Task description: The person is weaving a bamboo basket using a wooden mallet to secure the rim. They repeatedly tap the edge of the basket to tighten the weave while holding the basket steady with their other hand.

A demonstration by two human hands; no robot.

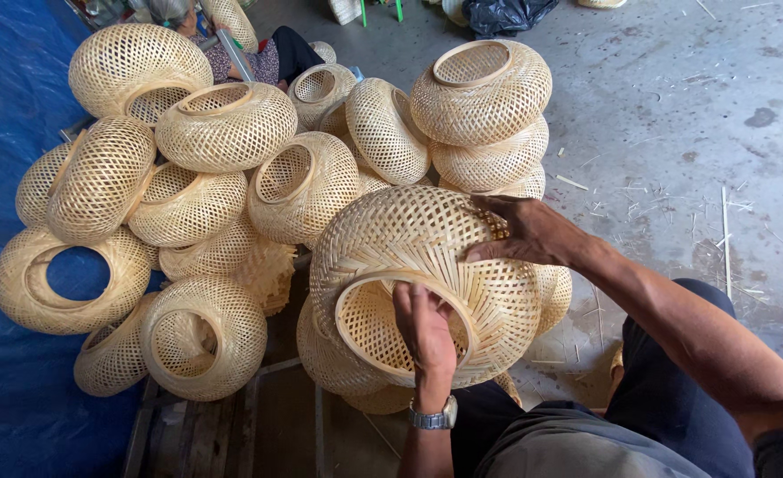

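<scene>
A round woven bamboo lampshade (409, 243) rests on its side in front of me, its open ring facing me. My left hand (424, 327), with a metal wristwatch, reaches into that opening and grips the rim. My right hand (529, 232) presses flat on the shade's upper right side, fingers spread over the weave. The shade rests on other woven shades beneath it (338, 363).
Several similar woven shades are piled to the left and behind (223, 124), some on a blue tarp (11, 133). A seated person (263, 57) is partly hidden behind the pile. Grey concrete floor (675, 115) with bamboo scraps lies to the right. My knee (666, 354) is at lower right.
</scene>
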